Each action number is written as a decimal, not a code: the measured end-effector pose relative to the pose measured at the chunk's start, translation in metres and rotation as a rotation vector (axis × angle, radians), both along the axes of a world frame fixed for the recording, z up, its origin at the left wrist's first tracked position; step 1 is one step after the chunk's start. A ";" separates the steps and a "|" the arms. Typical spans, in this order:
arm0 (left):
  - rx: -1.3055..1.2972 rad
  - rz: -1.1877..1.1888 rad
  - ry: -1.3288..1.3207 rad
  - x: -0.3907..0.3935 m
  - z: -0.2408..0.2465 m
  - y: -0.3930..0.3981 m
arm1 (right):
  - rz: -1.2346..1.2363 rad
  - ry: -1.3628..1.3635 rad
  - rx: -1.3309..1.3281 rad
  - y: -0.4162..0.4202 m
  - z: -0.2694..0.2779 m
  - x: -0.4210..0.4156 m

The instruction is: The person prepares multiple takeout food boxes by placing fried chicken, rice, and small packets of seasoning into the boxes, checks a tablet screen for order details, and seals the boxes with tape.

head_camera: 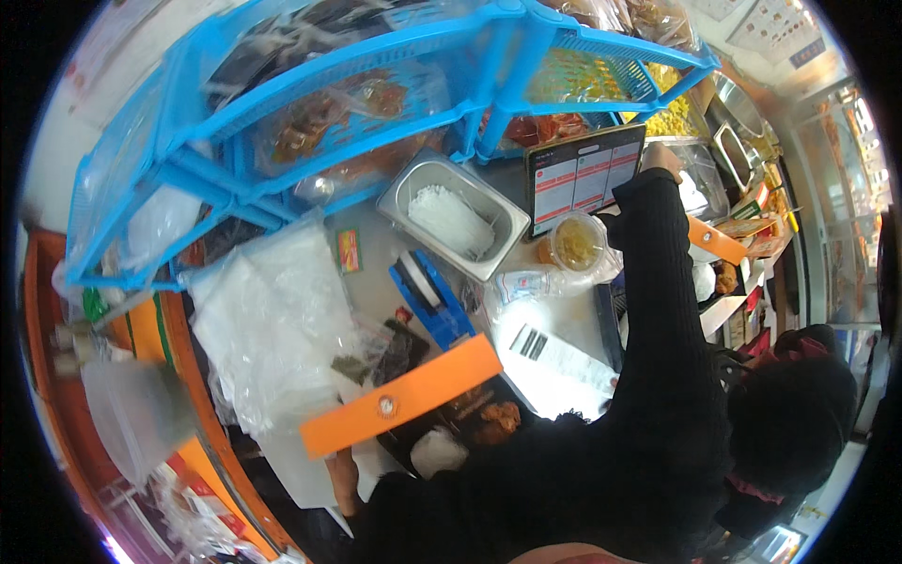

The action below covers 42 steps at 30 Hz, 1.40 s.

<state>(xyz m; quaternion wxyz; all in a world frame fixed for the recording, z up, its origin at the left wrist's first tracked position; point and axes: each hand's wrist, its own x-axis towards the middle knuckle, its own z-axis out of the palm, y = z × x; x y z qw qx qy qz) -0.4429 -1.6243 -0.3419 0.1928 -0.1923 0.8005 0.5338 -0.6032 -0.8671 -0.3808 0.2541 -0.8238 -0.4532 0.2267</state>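
Note:
My left hand (343,481) grips the left end of a black food tray with a wide orange cardboard band (402,397). A mound of white rice (438,451) and browned fried pieces (499,421) show in the tray, partly hidden by the band and a black-clothed torso. My right arm stretches away in a black sleeve. At its end my right hand (661,161) is at the right edge of a propped tablet (586,176); its fingers are mostly hidden. A clear round tub of yellowish food (578,242) stands before the tablet.
A printed receipt (564,359) lies under bright light, fingertips at its right end. Nearby are a blue tape dispenser (431,299), a steel pan with white contents (454,211) and plastic bags (271,331). Blue baskets (352,63) rise behind. A person's head (789,402) is close at right.

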 end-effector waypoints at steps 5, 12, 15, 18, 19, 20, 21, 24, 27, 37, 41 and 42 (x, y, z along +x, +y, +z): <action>-0.062 0.066 -0.038 -0.004 -0.004 0.006 | 0.479 -0.354 -0.073 0.026 -0.026 0.022; -0.063 0.084 -0.008 -0.003 -0.002 0.007 | 0.692 -0.434 -0.043 0.001 -0.003 0.037; -0.034 0.027 0.079 -0.009 0.004 0.006 | -0.018 0.258 0.216 -0.029 0.036 0.017; 0.003 0.025 0.134 -0.007 0.014 0.008 | -0.319 0.927 0.423 -0.072 0.103 -0.015; 0.003 0.029 0.132 -0.009 0.016 0.010 | -0.257 1.126 0.464 -0.083 0.126 -0.022; 0.108 0.065 0.156 -0.013 0.012 0.013 | -0.147 1.329 0.484 -0.097 0.149 -0.024; 0.208 0.096 0.180 -0.019 0.012 0.016 | -0.043 1.505 0.486 -0.112 0.173 -0.020; 0.076 0.022 0.745 -0.028 0.026 0.050 | 0.334 1.851 0.393 -0.177 0.226 0.017; -0.268 -0.110 1.401 -0.016 0.061 0.050 | 0.771 1.897 0.133 -0.305 0.243 0.080; 0.039 -0.939 1.491 0.048 0.140 0.069 | 1.183 1.505 -0.625 -0.545 0.168 0.286; 0.197 -0.970 1.426 0.064 0.109 0.061 | 1.097 1.523 -0.610 -0.562 0.139 0.309; 0.206 -1.014 1.414 0.068 0.103 0.059 | 1.091 1.527 -0.593 -0.562 0.136 0.315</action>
